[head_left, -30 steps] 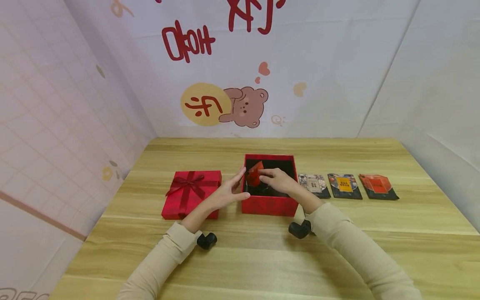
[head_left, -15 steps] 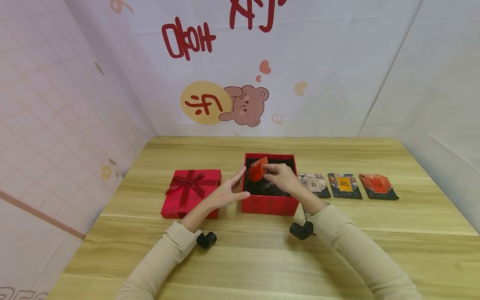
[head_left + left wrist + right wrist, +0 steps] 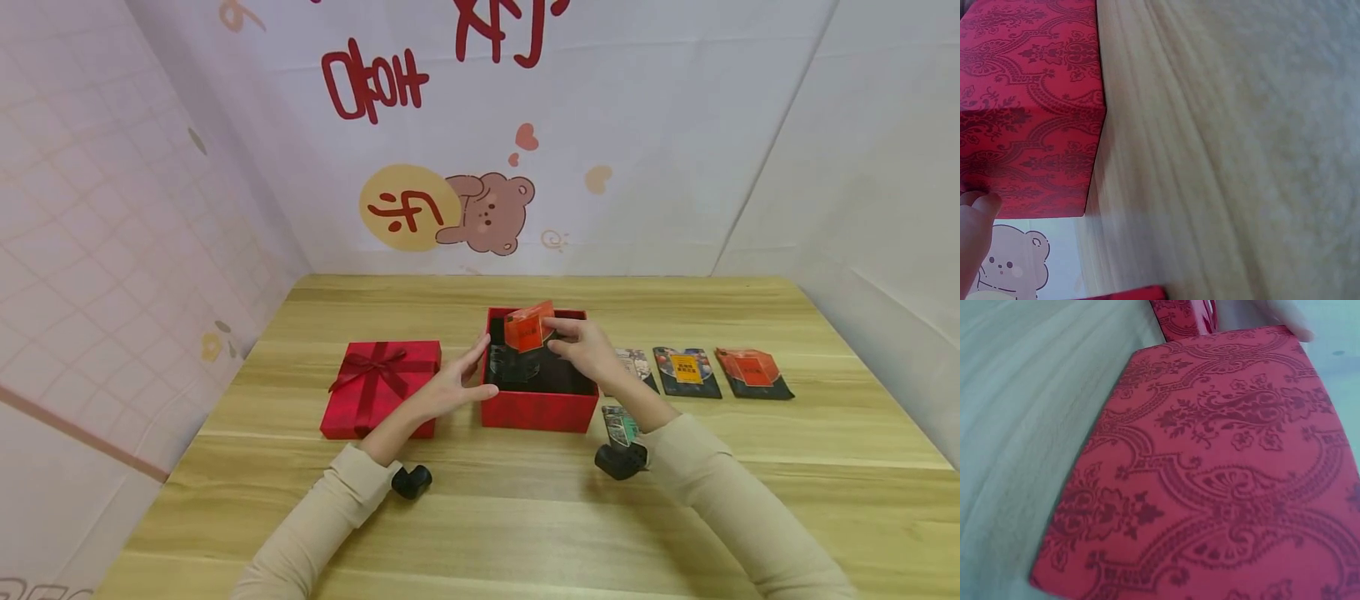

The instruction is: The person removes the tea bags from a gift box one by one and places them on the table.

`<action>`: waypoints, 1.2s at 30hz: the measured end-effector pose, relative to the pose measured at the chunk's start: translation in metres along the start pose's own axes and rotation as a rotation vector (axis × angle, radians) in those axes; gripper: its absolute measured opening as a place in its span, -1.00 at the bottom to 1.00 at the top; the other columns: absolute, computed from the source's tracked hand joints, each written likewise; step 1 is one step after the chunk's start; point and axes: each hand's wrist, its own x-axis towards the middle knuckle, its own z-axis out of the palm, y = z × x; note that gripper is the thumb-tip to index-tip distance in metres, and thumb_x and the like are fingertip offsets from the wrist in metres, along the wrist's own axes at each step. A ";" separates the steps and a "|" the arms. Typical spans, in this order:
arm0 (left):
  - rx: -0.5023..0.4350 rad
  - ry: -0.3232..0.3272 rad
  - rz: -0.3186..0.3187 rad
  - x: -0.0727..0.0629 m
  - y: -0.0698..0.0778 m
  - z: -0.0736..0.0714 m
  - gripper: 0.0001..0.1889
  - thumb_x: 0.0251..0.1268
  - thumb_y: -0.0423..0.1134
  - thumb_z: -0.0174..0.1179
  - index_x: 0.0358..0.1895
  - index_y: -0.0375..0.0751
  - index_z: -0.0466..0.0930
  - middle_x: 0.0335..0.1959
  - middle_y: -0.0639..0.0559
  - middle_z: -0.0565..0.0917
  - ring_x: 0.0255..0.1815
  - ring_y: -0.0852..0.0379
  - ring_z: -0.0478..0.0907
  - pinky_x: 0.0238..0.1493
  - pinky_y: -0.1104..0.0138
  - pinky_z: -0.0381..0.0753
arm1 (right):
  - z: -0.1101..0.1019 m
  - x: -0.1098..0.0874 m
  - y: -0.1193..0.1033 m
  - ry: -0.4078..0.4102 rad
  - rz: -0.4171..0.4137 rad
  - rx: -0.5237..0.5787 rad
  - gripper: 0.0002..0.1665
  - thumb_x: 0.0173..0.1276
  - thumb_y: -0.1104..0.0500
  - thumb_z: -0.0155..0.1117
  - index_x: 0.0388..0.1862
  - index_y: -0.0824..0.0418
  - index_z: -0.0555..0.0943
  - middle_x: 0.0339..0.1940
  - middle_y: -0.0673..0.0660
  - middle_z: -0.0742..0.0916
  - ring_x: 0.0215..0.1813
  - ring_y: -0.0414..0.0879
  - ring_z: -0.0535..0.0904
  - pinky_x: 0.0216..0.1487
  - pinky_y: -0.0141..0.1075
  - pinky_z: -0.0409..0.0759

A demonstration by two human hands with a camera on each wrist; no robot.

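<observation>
A red patterned gift box (image 3: 536, 412) stands uncovered on the table, its inside black. My right hand (image 3: 588, 350) pinches an orange-red sachet (image 3: 527, 331) by its right edge, tilted over the box's back half. Beneath it, a dark glossy item (image 3: 513, 364) lies at the left inside the box. My left hand (image 3: 453, 387) touches the box's left wall with straight fingers, thumb near the front corner. In the left wrist view its fingertips (image 3: 982, 205) press against the red wall. The right wrist view is filled by the box's side (image 3: 1210, 462); the right hand is out of that view.
The red lid (image 3: 356, 408) with a ribbon bow lies left of the box. To the right lie a pale sachet (image 3: 636, 364), a yellow-labelled one (image 3: 686, 372) and a red one (image 3: 753, 372). A green-labelled sachet (image 3: 620, 423) lies partly behind the right wrist's black camera (image 3: 621, 461).
My right hand has raised the orange-red sachet from inside the box and moved it up and to the right. The green-labelled sachet now shows more. My left hand stays put.
</observation>
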 end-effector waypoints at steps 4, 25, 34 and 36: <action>-0.013 -0.003 0.003 0.001 -0.003 0.000 -0.17 0.26 -0.35 0.11 0.43 -0.26 -0.27 0.47 -0.11 -0.30 0.46 0.04 -0.33 0.39 0.13 -0.07 | -0.007 -0.006 -0.001 -0.025 0.024 0.037 -0.45 0.33 0.39 0.02 0.31 0.36 0.27 0.24 0.38 0.43 0.12 0.20 0.48 0.04 -0.02 0.49; -0.007 -0.005 -0.003 0.000 -0.001 -0.001 -0.17 0.26 -0.34 0.10 0.43 -0.26 -0.28 0.47 -0.10 -0.29 0.46 0.01 -0.31 0.38 0.10 -0.04 | -0.033 -0.044 0.005 -0.012 0.078 0.168 -0.42 0.36 0.32 0.02 0.36 0.30 0.23 0.37 0.30 0.29 0.35 0.19 0.20 0.20 -0.01 0.33; -0.007 -0.005 -0.009 0.000 0.000 -0.001 -0.17 0.26 -0.34 0.11 0.43 -0.24 -0.29 0.47 -0.09 -0.30 0.46 0.03 -0.33 0.38 0.11 -0.06 | -0.041 -0.054 0.014 0.002 0.082 0.185 -0.42 0.37 0.30 0.01 0.36 0.32 0.22 0.37 0.29 0.28 0.33 0.19 0.22 0.21 0.05 0.31; -0.006 -0.007 -0.007 0.000 0.000 -0.001 -0.17 0.26 -0.32 0.11 0.43 -0.25 -0.28 0.47 -0.10 -0.29 0.46 0.02 -0.32 0.38 0.11 -0.05 | -0.042 -0.057 0.015 0.006 0.077 0.190 -0.43 0.37 0.30 0.02 0.35 0.33 0.22 0.37 0.30 0.29 0.31 0.19 0.23 0.19 0.07 0.33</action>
